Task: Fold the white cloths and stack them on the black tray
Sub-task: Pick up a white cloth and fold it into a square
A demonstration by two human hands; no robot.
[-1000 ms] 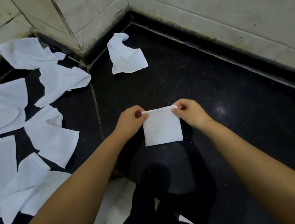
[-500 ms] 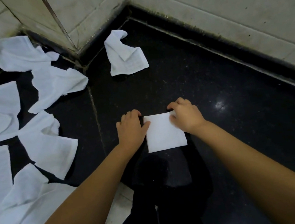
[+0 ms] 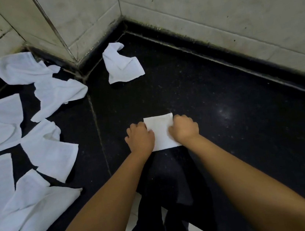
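Lying loose on the black surface [image 3: 222, 97], rumpled white cloths [image 3: 42, 151] were scattered well to the left of the folded cloth [image 3: 160, 131], with one crumpled cloth [image 3: 122, 65] beyond it near the tiled wall [image 3: 212, 12]. Both hands rested on the folded cloth: left hand [image 3: 140, 138] and right hand [image 3: 184, 128], fingers curled, knuckles pressing its side edges flat.

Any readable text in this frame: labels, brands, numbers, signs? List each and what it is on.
None. No writing shows anywhere in the head view.
The folded white cloth under the left hand and right hand is plain.
The loose white cloths show no tags or print.
The wall tiles and the black surface carry only stains and specks.
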